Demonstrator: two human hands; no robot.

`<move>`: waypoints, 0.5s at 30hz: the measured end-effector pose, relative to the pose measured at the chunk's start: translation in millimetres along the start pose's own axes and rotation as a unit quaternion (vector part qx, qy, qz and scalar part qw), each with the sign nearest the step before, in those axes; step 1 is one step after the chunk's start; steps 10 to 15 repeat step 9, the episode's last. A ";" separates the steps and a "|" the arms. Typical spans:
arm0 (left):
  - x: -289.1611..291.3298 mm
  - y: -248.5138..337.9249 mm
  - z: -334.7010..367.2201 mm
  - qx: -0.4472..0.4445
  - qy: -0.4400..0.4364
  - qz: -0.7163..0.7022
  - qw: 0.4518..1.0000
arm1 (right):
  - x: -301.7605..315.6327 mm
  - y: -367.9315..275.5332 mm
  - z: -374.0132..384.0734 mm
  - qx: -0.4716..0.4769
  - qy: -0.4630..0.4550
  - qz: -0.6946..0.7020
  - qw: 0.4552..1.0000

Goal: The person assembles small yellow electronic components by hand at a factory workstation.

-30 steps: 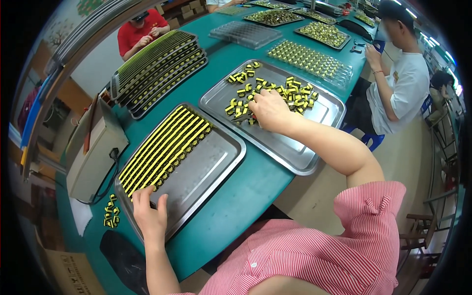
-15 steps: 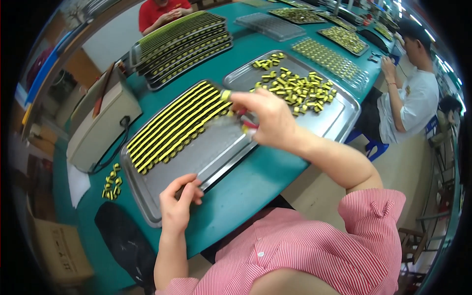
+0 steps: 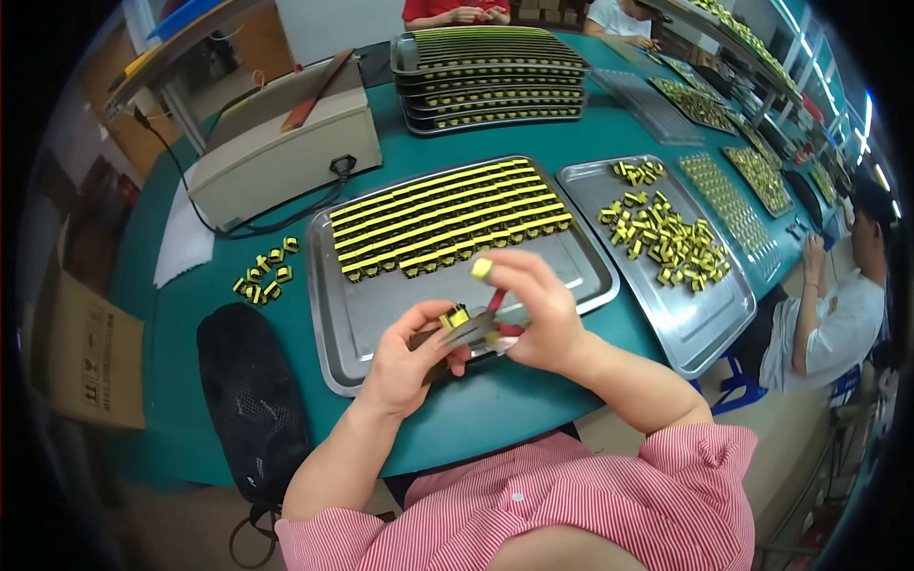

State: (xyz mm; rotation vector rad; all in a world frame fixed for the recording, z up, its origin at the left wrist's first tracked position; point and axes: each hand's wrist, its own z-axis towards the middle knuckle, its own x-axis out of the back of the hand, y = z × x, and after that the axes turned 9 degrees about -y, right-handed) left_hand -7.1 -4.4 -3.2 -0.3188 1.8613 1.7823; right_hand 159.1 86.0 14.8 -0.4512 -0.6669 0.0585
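My left hand (image 3: 398,366) is closed, pinching a small yellow-and-black component (image 3: 455,317) between thumb and fingertips above the near part of a metal tray (image 3: 357,319). My right hand (image 3: 545,309) grips red-handled pliers (image 3: 468,330), whose metal jaws reach to the held component; whether they bite on it I cannot tell. Something yellowish covers the tip of my right index finger. Behind both hands, rows of the same yellow-and-black components (image 3: 447,219) fill the far half of the tray.
On the right a second tray (image 3: 700,352) bears a loose heap of components (image 3: 666,243). Loaded trays (image 3: 490,81) are stacked at the back. A beige device (image 3: 286,143) with a cord, several loose components (image 3: 265,273) and a black pouch (image 3: 249,400) lie left. Co-workers sit beyond.
My right hand has come back toward me with the pliers, from beside the second tray to my left hand. The left hand now holds a component. The view has turned.
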 end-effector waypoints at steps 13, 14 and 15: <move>-1.5 2.5 4.4 -0.037 0.054 0.081 0.995 | 18.6 6.0 -7.6 -0.262 -0.095 0.063 0.958; -1.5 2.5 4.4 -0.037 0.054 0.081 0.995 | 18.6 6.0 -7.6 -0.262 -0.095 0.063 0.958; -1.5 2.5 4.4 -0.037 0.054 0.081 0.995 | 18.6 6.0 -7.6 -0.262 -0.095 0.063 0.958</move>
